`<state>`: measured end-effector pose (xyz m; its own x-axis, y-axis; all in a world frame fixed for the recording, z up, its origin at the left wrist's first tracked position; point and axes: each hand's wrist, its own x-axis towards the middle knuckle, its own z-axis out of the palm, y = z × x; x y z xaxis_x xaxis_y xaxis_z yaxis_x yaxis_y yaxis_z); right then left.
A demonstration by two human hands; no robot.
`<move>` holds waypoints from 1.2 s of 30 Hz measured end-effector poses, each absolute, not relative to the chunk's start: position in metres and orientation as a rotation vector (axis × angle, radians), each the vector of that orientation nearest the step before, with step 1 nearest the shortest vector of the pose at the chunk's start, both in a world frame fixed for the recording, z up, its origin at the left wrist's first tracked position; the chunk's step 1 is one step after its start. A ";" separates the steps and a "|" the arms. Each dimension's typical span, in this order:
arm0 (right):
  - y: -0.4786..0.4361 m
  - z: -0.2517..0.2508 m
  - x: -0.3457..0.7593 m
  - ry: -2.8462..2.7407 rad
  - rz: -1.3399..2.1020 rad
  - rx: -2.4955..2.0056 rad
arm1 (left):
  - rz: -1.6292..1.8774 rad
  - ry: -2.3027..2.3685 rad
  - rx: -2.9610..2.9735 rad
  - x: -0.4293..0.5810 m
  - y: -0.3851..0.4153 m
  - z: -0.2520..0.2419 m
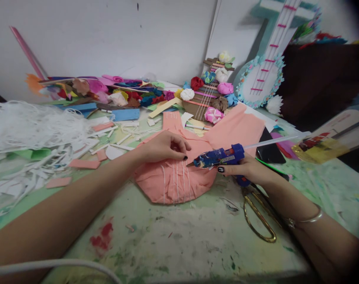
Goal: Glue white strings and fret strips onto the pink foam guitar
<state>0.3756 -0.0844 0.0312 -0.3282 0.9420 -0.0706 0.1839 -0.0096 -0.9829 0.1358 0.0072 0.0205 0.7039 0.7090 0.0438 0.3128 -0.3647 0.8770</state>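
Observation:
A salmon-pink lute-shaped piece [197, 186] lies on the table, its round body wrapped in creased paper. Several white strings [174, 182] run down its lower part. Over the body, my left hand [164, 146] is closed in a pinch, with one white string leading up to its thumb tip; the fingertips partly hide what they grip. My right hand [246, 169] is wrapped round a blue hot glue gun [219, 157] with a clear glue stick in its back. The gun's nozzle points left at the strings, close to my left thumb.
Gold-handled scissors [259, 217] lie below my right hand. White string [34, 124] and paper scraps heap at the left. Behind stand a flower-covered instrument model [200, 96] and a teal-edged one [259, 81]. A dark phone [271, 152] lies at the right, and a white cable [58, 264] crosses the lower left.

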 end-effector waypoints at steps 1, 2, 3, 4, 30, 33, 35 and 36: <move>-0.084 0.030 0.376 -1.575 1.386 -1.210 | 0.524 0.787 1.959 0.136 0.007 0.021; -0.084 0.029 0.377 -1.571 1.373 -1.227 | 0.521 0.786 1.956 0.136 0.007 0.020; -0.083 0.028 0.378 -1.568 1.360 -1.242 | 0.519 0.783 1.956 0.136 0.007 0.020; -0.083 0.027 0.379 -1.567 1.353 -1.252 | 0.520 0.780 1.957 0.136 0.007 0.020; -0.086 0.027 0.378 -1.572 1.453 -1.146 | 0.519 0.761 1.975 0.134 0.009 0.018; -0.086 0.028 0.376 -1.545 1.458 -1.108 | 0.524 0.769 1.974 0.135 0.008 0.019; -0.085 0.028 0.375 -1.535 1.449 -1.109 | 0.524 0.769 1.973 0.136 0.008 0.019; -0.085 0.029 0.375 -1.531 1.441 -1.124 | 0.525 0.767 1.974 0.136 0.008 0.019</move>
